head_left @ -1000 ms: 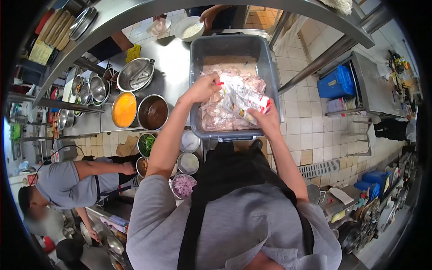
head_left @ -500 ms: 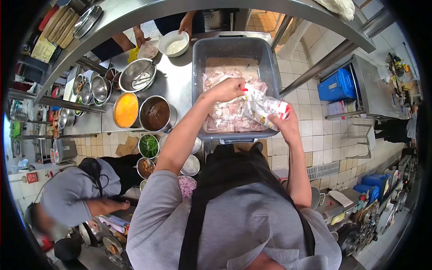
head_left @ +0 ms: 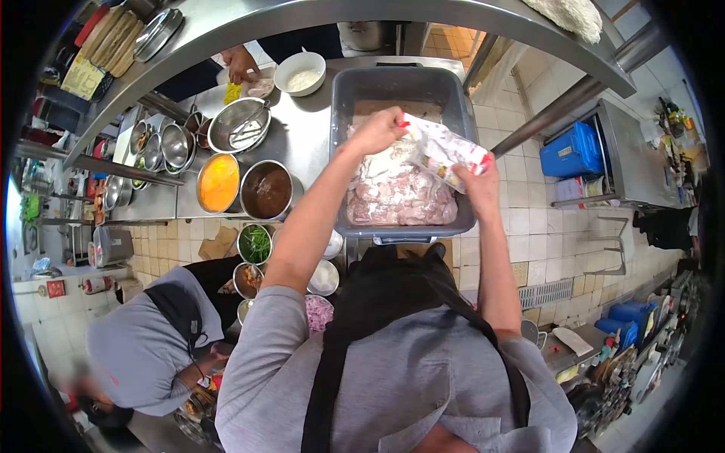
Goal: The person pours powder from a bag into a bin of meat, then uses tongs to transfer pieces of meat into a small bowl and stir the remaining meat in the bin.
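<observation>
Over a grey plastic tub (head_left: 341,98), both my hands grip a white packet with red ends (head_left: 444,148), stretched between them. My left hand (head_left: 380,130) pinches its upper left end. At the lower right end, my right hand (head_left: 482,183) holds it with the fingers closed. Beneath the packet, pale pink raw meat pieces (head_left: 396,200) fill much of the tub's near part. White powder (head_left: 381,164) lies on the meat, thickest below my left hand. The packet's opening is not clearly visible.
Left of the tub stand a pot of brown sauce (head_left: 266,190), a pot of orange liquid (head_left: 218,183) and a steel bowl with a whisk (head_left: 239,124). A co-worker's hand (head_left: 240,63) is near a white bowl (head_left: 300,74). Another person (head_left: 151,340) bends at lower left.
The packet is tilted and stretched more than before, and my left hand has moved up and left. More white powder covers the meat. The co-worker's hand has left the white bowl.
</observation>
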Available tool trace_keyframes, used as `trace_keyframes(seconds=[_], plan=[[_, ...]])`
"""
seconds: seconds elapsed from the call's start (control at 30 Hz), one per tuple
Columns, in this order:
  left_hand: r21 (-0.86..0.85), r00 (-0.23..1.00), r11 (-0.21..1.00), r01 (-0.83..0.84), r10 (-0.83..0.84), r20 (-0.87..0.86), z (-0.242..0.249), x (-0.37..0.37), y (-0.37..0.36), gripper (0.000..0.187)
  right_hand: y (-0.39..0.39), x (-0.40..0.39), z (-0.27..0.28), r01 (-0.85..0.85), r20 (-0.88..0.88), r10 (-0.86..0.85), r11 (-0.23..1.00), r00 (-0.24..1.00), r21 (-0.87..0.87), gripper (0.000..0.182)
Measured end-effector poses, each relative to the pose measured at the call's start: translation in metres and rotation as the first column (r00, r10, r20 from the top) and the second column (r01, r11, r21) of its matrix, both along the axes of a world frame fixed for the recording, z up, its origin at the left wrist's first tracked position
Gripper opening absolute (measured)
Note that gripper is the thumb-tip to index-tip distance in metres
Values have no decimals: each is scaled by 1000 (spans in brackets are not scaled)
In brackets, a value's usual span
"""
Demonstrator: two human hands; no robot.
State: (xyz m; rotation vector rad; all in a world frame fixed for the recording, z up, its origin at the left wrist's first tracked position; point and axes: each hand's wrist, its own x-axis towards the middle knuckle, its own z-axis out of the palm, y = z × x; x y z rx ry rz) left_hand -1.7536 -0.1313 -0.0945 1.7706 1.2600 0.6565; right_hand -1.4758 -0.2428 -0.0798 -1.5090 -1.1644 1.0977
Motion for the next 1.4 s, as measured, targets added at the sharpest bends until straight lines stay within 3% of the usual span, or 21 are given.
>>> trace_keyframes(seconds=[0.1, 0.23, 0.27, 0.37, 0.4, 0.5, 0.63, 0.67, 0.8, 0.87, 0.93, 1.07, 1.17, 1.2, 1.3, 1.33, 1.4], plan=[[101, 976, 971, 217, -214, -37, -8, 39, -5, 17, -27, 38, 16, 12, 60, -12, 1000, 998, 1, 55], [-134, 951, 943, 306, -295, 97, 6, 64, -25, 12, -60, 66, 16, 35, -33, -36, 999, 999, -37, 53], [-132, 937, 927, 350, -349, 29, 15, 61, -30, 13, -65, 69, 14, -35, -20, 34, 999, 999, -42, 53], [-104, 944, 940, 324, -314, 106, 3, 48, -37, 15, -74, 56, 2, 75, -149, -74, 997, 986, -1, 55], [-172, 951, 941, 291, -264, 163, -3, 42, -38, 16, -74, 49, 7, 69, -163, -83, 994, 983, -89, 57], [-96, 980, 975, 199, -198, 14, 0, 13, -47, 17, -68, 24, -1, -74, -128, 73, 997, 989, -2, 55], [-166, 997, 985, 49, -38, 72, 19, -17, -63, 17, -52, -1, -7, -129, -191, 112, 989, 975, -78, 53], [-121, 997, 990, 67, -62, 40, 16, -22, -62, 16, -49, -4, -9, -161, -138, 149, 984, 979, -81, 54], [-43, 996, 999, -25, 28, 85, 10, -16, -47, 18, -33, -15, -20, 26, -282, -16, 999, 959, 30, 50], [63, 998, 997, -48, 46, 39, 10, 2, -23, 19, -24, -8, -20, 30, -156, -16, 996, 988, 87, 49], [72, 998, 997, -25, 21, 57, 1, 22, -1, 20, -15, -1, -14, 91, -131, -75, 989, 988, 116, 49], [67, 988, 986, 153, -155, 20, -10, 64, 14, 19, -20, 35, 9, 35, 207, -46, 998, 977, 57, 49], [2, 965, 973, 229, -228, 128, -21, 88, 12, 18, -42, 52, 13, 171, 123, -186, 978, 975, 122, 45], [27, 963, 964, 265, -266, 44, -17, 91, 9, 16, -49, 60, 12, 118, 86, -126, 988, 988, 99, 44], [-66, 931, 929, 364, -360, 56, -10, 96, -1, 15, -66, 69, 12, 127, 26, -129, 991, 991, 40, 45], [-86, 931, 932, 352, -339, 135, -8, 94, -4, 15, -67, 68, 6, 204, -63, -201, 978, 978, 34, 45], [-131, 936, 928, 349, -340, 87, 1, 86, -6, 16, -69, 64, 2, 104, -72, -105, 994, 992, -22, 45]])
